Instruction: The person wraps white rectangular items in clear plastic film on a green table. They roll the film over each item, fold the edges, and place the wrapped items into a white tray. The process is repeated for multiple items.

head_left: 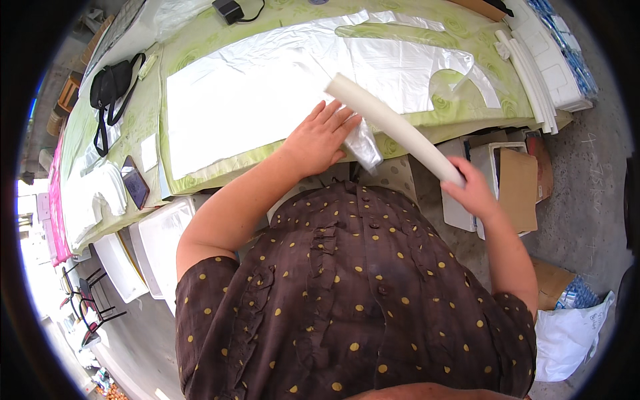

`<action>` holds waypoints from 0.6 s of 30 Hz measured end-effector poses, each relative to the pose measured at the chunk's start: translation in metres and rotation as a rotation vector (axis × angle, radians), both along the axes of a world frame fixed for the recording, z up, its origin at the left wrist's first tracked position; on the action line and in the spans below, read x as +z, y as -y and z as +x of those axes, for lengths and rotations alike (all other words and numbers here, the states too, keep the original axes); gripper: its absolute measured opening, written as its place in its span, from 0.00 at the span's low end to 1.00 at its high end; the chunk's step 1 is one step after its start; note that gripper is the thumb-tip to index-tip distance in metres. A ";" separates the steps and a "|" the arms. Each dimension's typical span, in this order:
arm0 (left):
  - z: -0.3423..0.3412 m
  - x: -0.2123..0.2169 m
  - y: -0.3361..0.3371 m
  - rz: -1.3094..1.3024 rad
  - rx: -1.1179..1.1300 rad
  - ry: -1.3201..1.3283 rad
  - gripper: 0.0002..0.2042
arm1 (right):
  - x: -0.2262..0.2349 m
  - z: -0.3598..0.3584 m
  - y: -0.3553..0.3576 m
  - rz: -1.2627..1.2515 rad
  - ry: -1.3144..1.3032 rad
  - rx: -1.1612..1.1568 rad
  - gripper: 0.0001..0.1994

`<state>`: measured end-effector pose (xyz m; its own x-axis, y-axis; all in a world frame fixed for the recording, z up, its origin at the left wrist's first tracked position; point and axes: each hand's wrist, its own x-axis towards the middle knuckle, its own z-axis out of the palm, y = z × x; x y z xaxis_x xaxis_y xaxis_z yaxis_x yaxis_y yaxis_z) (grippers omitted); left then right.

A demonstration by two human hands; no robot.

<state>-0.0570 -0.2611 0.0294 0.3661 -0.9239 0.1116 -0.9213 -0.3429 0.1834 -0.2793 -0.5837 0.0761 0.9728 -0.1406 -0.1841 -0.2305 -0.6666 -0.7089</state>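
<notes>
My right hand (472, 187) is wrapped round the near end of a long off-white roll (400, 130). The roll slants up and left, its far end above the table's near edge. My left hand (315, 139) has its fingers stretched out close to that far end. Beside its fingertips, a crumpled piece of clear plastic film (364, 148) hangs over the table edge; whether the fingers touch it I cannot tell. White plastic sheeting (233, 100) lies spread across the table, with a curved cut-out and strap-like strips on its right side.
The table wears a green flowered cover (180, 57). On its left are a black bag (111, 85), a phone (135, 181) and folded white plastic (100, 193). More white rolls (527, 80) lie at the right end. Cardboard boxes (518, 190) and a white sack (573, 337) stand below.
</notes>
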 end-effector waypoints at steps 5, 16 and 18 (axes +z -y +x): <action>-0.001 -0.004 -0.019 -0.120 -0.111 0.036 0.30 | 0.012 0.093 -0.012 -0.377 0.180 0.279 0.26; 0.004 -0.009 -0.020 -0.152 -0.119 -0.033 0.33 | -0.019 0.189 -0.011 -0.795 0.460 0.183 0.32; 0.004 -0.005 -0.019 -0.137 -0.094 -0.023 0.33 | -0.013 0.175 -0.033 -0.736 0.686 0.310 0.34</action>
